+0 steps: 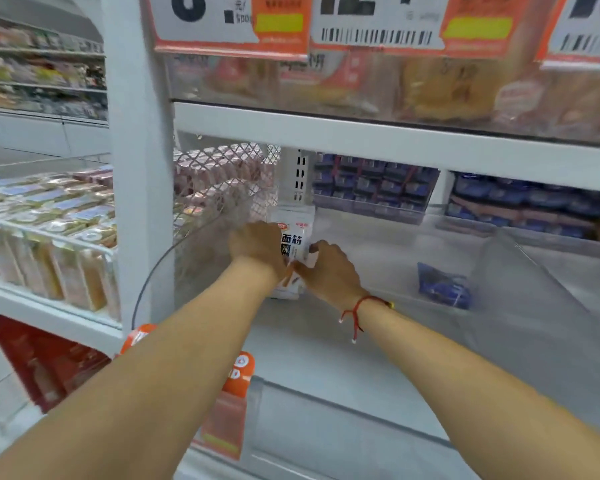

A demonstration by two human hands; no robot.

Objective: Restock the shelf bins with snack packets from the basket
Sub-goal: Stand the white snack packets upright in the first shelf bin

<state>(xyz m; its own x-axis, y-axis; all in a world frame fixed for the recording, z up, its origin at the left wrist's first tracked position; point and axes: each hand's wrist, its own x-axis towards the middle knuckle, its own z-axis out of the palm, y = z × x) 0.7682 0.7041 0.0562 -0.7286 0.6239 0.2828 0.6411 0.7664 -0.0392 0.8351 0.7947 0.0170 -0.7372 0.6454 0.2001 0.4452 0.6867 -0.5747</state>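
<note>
The white snack packets [293,247] stand as a small upright stack at the back left corner of a clear shelf bin [520,271], pressed between both hands. The left hand [257,245] curls round the stack's left side, and the right hand [329,268] pinches its right edge with thumb and fingertips, so both are closed on the packets rather than spread wide. Just behind the packets a white slotted shelf post [297,174] rises, and to their left a wire mesh divider [222,181] holds back pink packs. To the right of the packets, well apart on the bin floor, lies a single blue packet [444,285] (a different product, it seems), and farther back beyond them sit rows of dark blue packs [371,185]. Above the packets the next shelf carries orange price tags [229,26]. The basket is not in view. The likely trouble from here is the stack toppling forward once the hands let go, since the packets look thin and have nothing in front to lean on; releasing one side first could fan them out across the bin floor. The red cord bracelet [357,313] on the right wrist might also catch a packet's corner when drawn out.
</note>
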